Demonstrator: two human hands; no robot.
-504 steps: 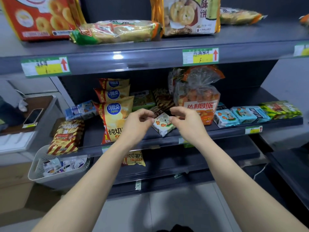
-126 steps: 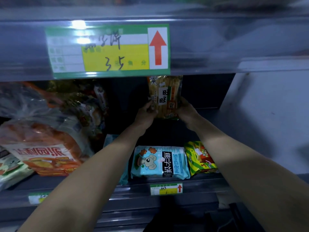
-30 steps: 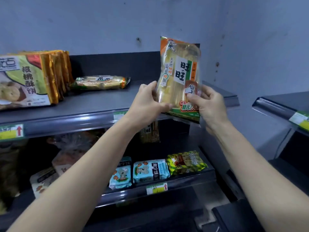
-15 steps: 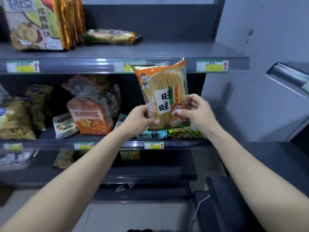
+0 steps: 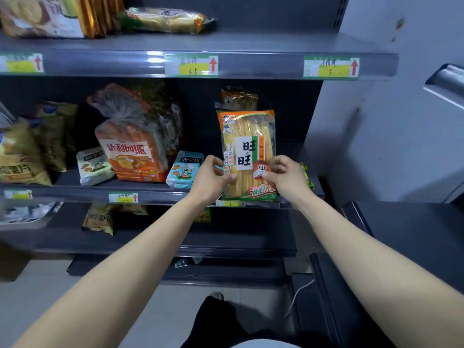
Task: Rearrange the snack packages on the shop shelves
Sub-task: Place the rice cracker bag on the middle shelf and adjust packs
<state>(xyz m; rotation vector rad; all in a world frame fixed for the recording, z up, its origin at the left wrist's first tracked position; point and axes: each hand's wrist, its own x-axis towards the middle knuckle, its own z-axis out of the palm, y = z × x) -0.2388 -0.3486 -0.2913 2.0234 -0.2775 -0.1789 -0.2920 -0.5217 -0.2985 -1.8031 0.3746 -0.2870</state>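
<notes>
Tall orange-topped clear rice cracker packet [image 5: 247, 146] stands upright at the front right of the dark grey middle shelf [image 5: 82, 190] — a second like packet [image 5: 239, 99] behind it. Left hand [image 5: 209, 178] pinches its lower left edge, right hand [image 5: 286, 178] its lower right, fingers curled. Light blue bear biscuit pack [image 5: 184, 168] just left.

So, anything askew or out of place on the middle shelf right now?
Yes: the light-blue bear-biscuit pack lies tilted, a corner overhanging the middle shelf edge. The small white bear-print pack also sits crooked.
</notes>
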